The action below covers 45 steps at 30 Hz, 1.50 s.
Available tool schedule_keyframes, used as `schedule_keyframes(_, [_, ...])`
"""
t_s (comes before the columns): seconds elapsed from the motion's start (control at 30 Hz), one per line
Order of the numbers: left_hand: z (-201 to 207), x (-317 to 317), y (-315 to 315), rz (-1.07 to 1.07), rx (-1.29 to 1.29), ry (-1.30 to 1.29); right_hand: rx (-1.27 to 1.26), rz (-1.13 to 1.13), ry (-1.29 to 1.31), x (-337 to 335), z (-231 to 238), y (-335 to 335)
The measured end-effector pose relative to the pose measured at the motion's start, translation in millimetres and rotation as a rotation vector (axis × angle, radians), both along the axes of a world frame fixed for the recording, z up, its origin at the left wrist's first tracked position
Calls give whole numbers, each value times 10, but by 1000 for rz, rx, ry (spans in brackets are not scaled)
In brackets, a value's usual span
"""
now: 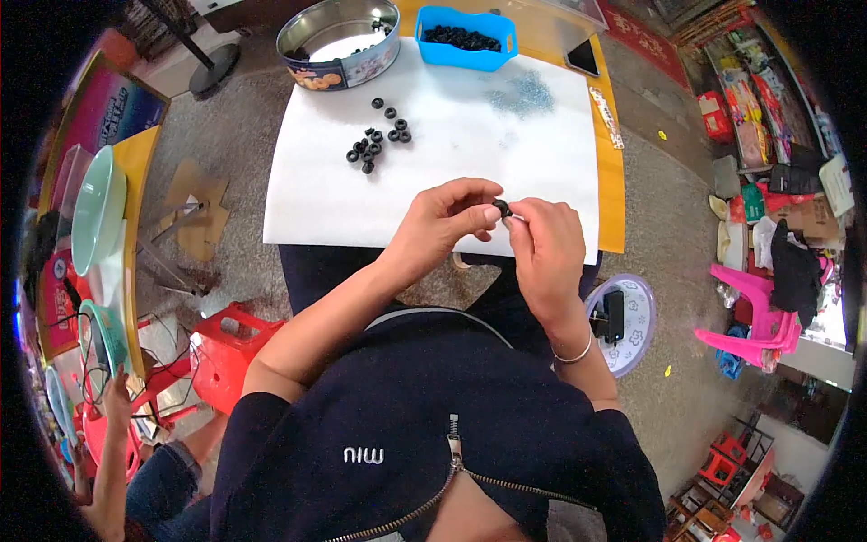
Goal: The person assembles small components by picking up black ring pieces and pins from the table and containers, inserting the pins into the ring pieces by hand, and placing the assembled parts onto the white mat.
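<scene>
Above the near edge of the white sheet (433,194), a small round black ring-like part (502,209) sits between the fingertips of both hands. My left hand (448,215) grips one side with thumb and fingers closed round it. From the other side my right hand (547,242) pinches it between thumb and forefinger. The fingers partly hide this part. Farther off to the left on the sheet lies a loose group of similar black ring-like parts (376,148), several of them showing a hole in the middle.
At the far side stand a round metal tin (334,74) with a few black pieces inside and a blue plastic basket (465,60) full of them. Bluish specks (524,94) lie right of the basket. A phone-like dark object (582,59) rests at the table's far right corner. Another person's arm (113,452) shows lower left.
</scene>
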<state>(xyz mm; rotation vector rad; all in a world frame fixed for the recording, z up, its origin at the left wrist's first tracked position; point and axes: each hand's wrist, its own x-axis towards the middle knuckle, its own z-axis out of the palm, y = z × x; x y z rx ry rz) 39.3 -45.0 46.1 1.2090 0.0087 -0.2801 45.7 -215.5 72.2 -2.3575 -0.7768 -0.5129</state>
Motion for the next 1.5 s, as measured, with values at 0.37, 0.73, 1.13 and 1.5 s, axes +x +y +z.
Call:
schedule_keyframes(0.37, [29,-222,136,-103,-470,277,265,130,158,-173,82,151])
schedule_keyframes(0.73, [164,-364,134,35,-200,103,217,169,71,-210,117,155])
schedule_keyframes(1.13, [74,-392,92,23,-251,140,266,170,242,-239,163,191])
schedule_keyframes(1.5, [133,-400,102,67,-213,158,234,209,216,-180,112,189])
